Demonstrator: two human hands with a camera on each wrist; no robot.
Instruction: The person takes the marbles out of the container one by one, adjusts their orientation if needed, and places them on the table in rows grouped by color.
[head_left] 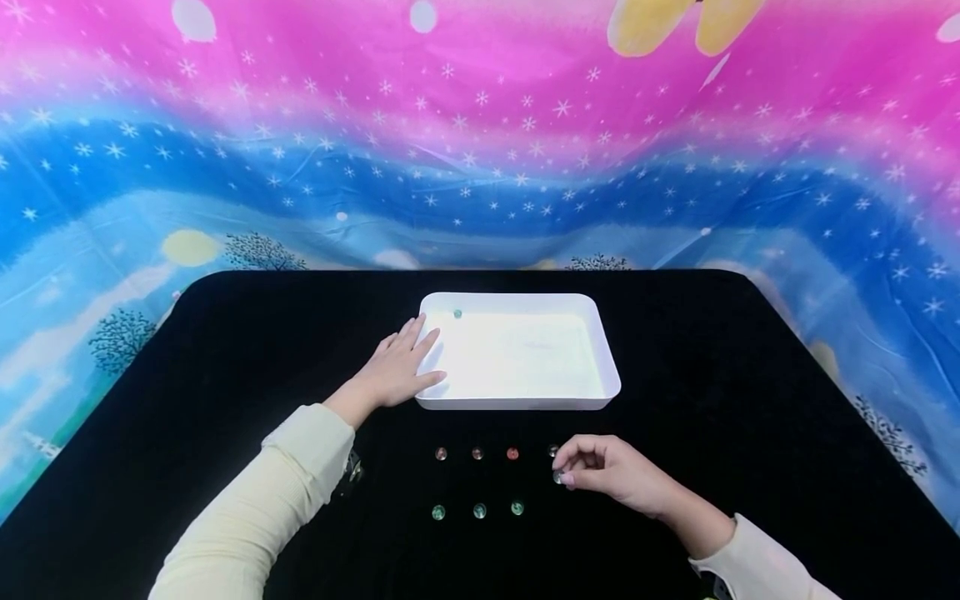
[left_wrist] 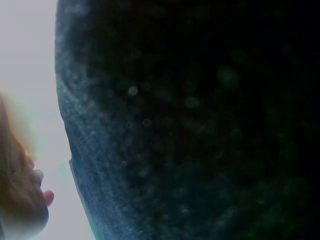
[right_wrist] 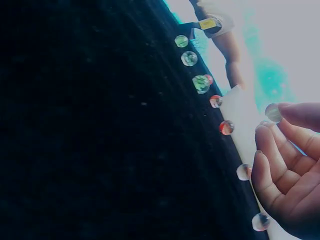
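My left hand (head_left: 393,367) lies with extended fingers over the left rim of a white rectangular tray (head_left: 517,403). Inside that tray, a green marble (head_left: 458,314) sits near the back left corner. Thumb and fingertips of my right hand (head_left: 618,473) pinch a clear marble (right_wrist: 273,113) above the dark tabletop. Just behind these fingers is another marble (head_left: 552,451), partly covered in the head view. Left of the right hand, reddish marbles (head_left: 513,454) form a row, with green-tinted marbles (head_left: 480,511) in a nearer row. The left wrist view is mostly dark and blurred.
A black cloth (head_left: 300,333) covers the table, whose far edge runs behind the tray. A colourful curtain (head_left: 480,150) hangs beyond it. Two clear marbles, one (right_wrist: 244,172) above the other (right_wrist: 260,221), show near the right hand in the right wrist view.
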